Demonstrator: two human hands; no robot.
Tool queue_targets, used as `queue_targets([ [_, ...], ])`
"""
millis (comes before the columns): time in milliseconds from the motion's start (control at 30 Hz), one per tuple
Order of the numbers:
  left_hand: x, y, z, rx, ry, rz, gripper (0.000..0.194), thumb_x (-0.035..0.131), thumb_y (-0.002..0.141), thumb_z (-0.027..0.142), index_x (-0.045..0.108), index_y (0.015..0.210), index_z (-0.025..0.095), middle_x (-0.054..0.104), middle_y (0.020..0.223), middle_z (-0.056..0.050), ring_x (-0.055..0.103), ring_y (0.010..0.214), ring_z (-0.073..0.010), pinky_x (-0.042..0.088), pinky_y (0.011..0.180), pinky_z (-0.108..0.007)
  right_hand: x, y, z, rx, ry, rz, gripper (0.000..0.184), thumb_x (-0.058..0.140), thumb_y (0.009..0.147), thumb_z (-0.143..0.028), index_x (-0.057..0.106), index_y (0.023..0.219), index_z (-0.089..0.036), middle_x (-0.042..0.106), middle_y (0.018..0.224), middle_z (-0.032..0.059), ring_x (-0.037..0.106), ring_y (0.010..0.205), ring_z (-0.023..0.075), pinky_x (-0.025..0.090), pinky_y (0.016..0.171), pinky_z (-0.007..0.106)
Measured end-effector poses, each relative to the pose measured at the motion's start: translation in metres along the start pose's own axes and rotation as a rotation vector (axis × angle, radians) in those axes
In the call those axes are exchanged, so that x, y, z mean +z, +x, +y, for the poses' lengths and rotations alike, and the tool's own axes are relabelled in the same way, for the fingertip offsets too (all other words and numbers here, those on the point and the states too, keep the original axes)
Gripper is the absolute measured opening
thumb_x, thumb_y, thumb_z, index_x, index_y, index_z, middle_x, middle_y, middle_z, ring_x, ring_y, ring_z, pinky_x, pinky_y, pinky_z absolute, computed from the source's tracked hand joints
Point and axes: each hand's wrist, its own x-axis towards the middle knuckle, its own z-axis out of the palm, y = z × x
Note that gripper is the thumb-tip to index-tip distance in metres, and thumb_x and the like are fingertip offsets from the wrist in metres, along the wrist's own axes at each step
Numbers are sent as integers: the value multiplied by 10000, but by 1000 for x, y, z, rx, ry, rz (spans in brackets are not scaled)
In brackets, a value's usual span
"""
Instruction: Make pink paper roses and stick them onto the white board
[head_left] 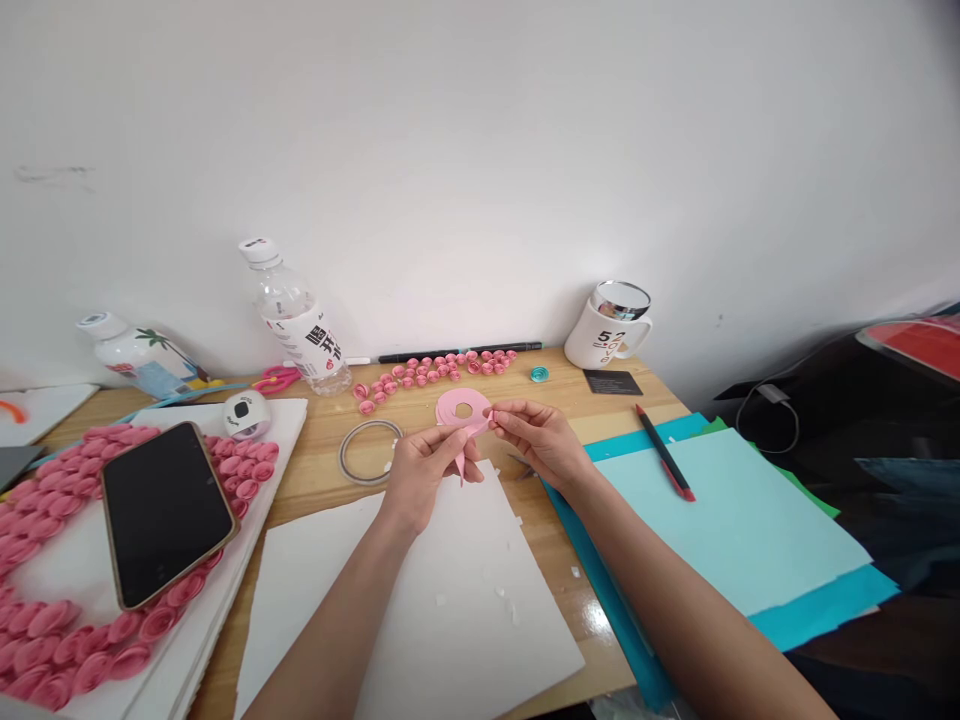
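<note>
Between my two hands stretches a pink paper strip (477,427), held above the top edge of a white sheet (420,600). My left hand (429,468) pinches the strip, and its loose tail hangs below the fingers. At the other end, the fingertips of my right hand (537,436) close on the strip, where a small rolled part shows. Just behind the hands lies a stack of pink paper spirals (452,405) with a hole in the middle. Rows of small pink rolled paper flowers (427,372) sit farther back, with a teal rolled flower (540,374) to their right.
On the left, a phone (169,515) rests on a board covered with pink paper flowers (45,520). A roll of tape (369,451), a plastic bottle (304,325) and a mug (607,328) stand around. Blue paper sheets (735,520) with a pen (666,455) lie right.
</note>
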Motion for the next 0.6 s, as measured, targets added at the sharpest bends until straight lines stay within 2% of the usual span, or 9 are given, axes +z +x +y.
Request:
queue_targets([
  [200, 0, 1, -1, 1, 27, 0, 205, 630, 737, 313, 641, 640, 133, 596, 602, -9, 569, 494, -112, 410, 521, -249, -2, 1, 1, -10, -42, 10, 182, 797, 582, -263, 711, 727, -194, 693, 742, 2, 603, 682, 89, 481, 660, 214],
  [467, 2, 0, 1, -15, 52, 9, 205, 641, 722, 320, 650, 645, 130, 601, 603, -13, 557, 489, -109, 412, 527, -248, 2, -2, 3, -30, -59, -3, 187, 810, 560, -279, 673, 654, -192, 625, 597, -32, 516, 532, 58, 402, 505, 184],
  [533, 2, 0, 1, -14, 48, 12, 199, 642, 721, 318, 652, 650, 132, 605, 609, -15, 556, 487, -108, 415, 531, -252, 2, -2, 3, -39, -61, 7, 190, 812, 554, -288, 684, 659, -195, 626, 593, -28, 514, 539, 63, 412, 516, 192],
  [600, 2, 1, 1, -12, 37, 17, 193, 644, 719, 315, 651, 655, 134, 610, 621, -17, 555, 488, -107, 423, 540, -259, 3, -1, 2, -42, -63, 15, 192, 801, 569, -313, 700, 686, -199, 656, 652, -11, 542, 593, 80, 454, 591, 219],
])
